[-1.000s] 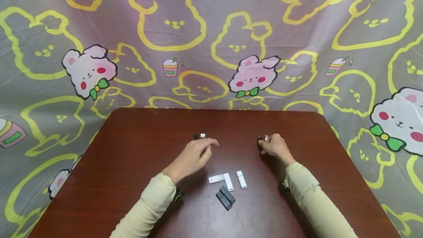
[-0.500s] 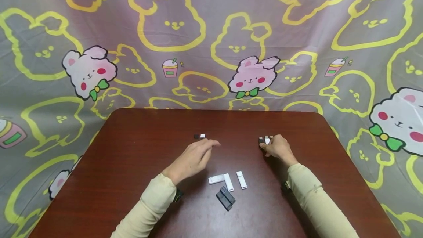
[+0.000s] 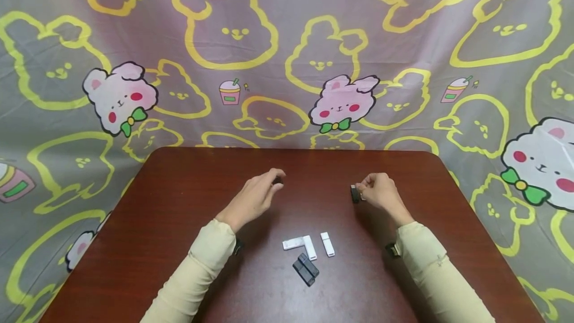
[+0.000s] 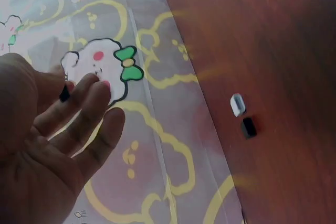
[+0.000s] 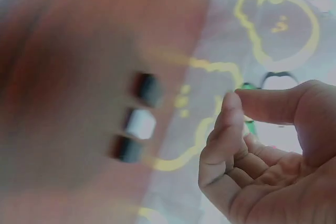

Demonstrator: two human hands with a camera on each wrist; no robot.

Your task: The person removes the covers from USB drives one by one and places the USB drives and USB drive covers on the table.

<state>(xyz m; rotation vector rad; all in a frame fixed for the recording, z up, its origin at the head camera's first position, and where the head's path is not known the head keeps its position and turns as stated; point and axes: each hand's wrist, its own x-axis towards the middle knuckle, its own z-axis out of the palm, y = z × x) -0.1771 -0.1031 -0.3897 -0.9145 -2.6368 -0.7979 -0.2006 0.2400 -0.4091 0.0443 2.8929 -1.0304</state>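
Black piece (image 4: 64, 94) sits pinched in left grip (image 3: 251, 197); right grip (image 3: 379, 192), curled shut, beside black stick (image 3: 355, 194).

place: screened-off tabletop setup | cartoon-print cloth backdrop (image 3: 287, 59) | reddish-brown table (image 3: 188, 178)

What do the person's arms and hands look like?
The left hand and right hand are bare. The left sleeve and right sleeve are long, pale yellow and creased. A dark left wrist device and right wrist device show; details are unclear.
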